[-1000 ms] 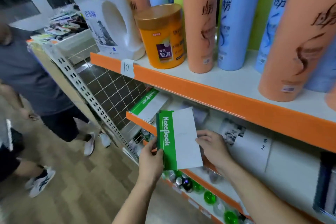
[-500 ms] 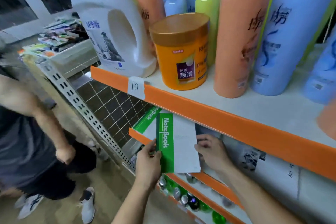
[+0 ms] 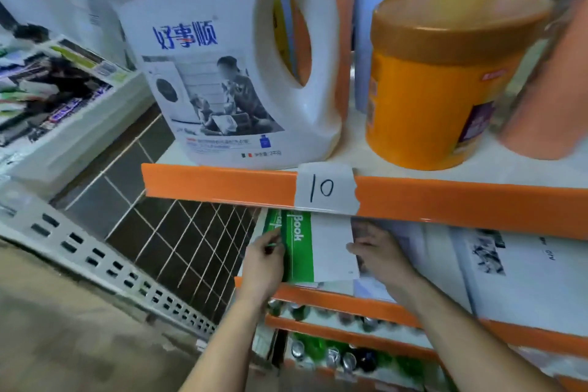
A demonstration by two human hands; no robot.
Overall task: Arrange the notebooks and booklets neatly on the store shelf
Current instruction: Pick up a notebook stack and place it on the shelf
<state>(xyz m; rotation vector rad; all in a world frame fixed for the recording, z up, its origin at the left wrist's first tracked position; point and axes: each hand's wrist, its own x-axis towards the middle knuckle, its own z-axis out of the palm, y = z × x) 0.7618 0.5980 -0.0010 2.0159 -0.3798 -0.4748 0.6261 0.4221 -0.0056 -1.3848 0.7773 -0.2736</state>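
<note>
A green-and-white notebook [image 3: 318, 248] lies on the middle shelf [image 3: 334, 297], on top of another green notebook whose edge [image 3: 273, 222] shows at its left. My left hand [image 3: 265, 264] grips its green spine side. My right hand [image 3: 378, 256] holds its white right edge. The notebook's top is hidden under the orange lip of the upper shelf [image 3: 222, 183]. White booklets with black-and-white pictures [image 3: 496, 261] lie flat to the right on the same shelf.
The upper shelf carries a white detergent jug [image 3: 229, 67], an orange tub [image 3: 442, 79] and tall bottles, with a "10" tag [image 3: 326, 189] on its lip. Green bottles and cans [image 3: 331, 353] stand on the shelf below. A white tray of packets [image 3: 57, 95] sits at left.
Both hands have pushed the green notebook back from in front of the shelf onto the middle shelf, over the other notebook. The camera moved closer; the person at left is out of view.
</note>
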